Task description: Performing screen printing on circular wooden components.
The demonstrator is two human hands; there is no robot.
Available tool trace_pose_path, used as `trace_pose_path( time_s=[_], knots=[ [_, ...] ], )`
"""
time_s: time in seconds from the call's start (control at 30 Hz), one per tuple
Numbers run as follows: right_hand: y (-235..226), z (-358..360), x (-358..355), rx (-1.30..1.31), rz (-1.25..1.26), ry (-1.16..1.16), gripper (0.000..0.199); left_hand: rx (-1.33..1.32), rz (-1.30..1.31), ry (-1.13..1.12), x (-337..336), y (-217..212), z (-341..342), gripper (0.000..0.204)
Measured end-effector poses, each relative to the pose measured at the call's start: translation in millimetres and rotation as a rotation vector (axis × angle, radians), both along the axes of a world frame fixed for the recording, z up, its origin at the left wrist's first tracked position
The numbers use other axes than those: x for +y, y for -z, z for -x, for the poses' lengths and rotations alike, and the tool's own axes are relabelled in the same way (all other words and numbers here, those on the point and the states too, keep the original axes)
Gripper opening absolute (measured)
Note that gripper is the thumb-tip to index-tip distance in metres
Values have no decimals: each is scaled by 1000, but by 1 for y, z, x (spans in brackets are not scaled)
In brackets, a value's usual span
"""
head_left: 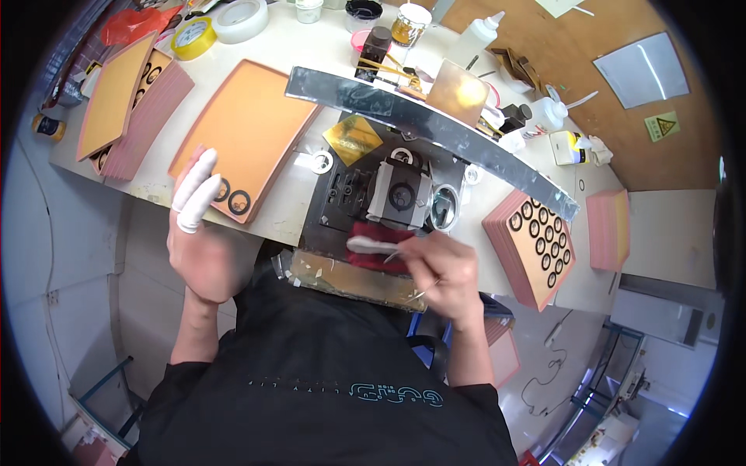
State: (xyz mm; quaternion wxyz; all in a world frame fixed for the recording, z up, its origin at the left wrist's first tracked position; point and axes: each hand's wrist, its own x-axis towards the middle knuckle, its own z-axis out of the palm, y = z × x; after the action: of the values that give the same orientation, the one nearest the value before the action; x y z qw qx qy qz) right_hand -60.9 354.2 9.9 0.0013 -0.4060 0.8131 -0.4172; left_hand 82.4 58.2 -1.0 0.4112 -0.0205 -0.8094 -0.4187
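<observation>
Head view: the right hand (447, 272) pinches tweezers (400, 252) over a red cloth (381, 237) before a small press (400, 194). The left hand (203, 241), fingers spread and holding nothing, hovers near two black rings (231, 198) on an orange tray (249, 128). A silver strip (435, 128) crosses behind.

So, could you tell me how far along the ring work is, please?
Done: two black rings lie on the orange tray. In hand: the right hand holds tweezers at the fixture; the left hand hovers empty. Left: the pink tray still holds many rings.
</observation>
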Motion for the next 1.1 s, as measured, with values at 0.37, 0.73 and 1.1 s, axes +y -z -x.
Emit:
trace_pose_path(
  time_s=[0.37, 0.73, 1.1],
  knots=[
    [20, -30, 5, 80, 56, 74, 20, 439, 261, 369, 3, -59, 79, 67],
    [-5, 11, 34, 246, 318, 663, 27, 46, -836, 685, 45, 9, 32, 64],
    [-31, 72, -8, 418, 13, -50, 36, -64, -878, 422, 65, 51, 5, 37]
  ],
)
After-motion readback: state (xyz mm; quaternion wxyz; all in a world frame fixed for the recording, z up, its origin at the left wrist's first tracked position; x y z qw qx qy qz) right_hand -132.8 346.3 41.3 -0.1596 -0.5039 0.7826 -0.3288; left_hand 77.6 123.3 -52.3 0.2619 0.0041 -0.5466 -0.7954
